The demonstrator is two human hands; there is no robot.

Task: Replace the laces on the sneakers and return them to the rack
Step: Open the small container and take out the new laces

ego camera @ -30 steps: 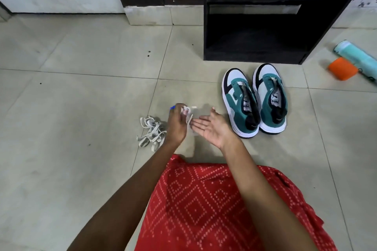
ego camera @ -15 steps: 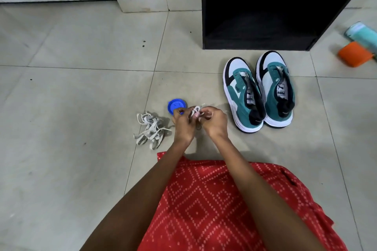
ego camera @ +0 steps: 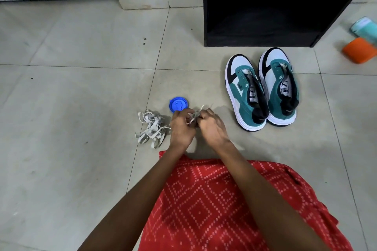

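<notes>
Head view: limp, featherweight white lace (ego camera: 196,115) pinched between curled fingers of left hand (ego camera: 180,128) and right hand (ego camera: 212,127), likely best gripped near its stiffer tip for threading.

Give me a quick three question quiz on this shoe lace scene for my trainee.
1. True or false: the sneakers stand on the floor, outside the rack.
2. What do the left hand and right hand pinch between them? A white lace, B brush, C sock.
3. Fill in: the loose lace pile lies on the floor to the person's ___.
Key: 1 true; 2 A; 3 left.
</notes>
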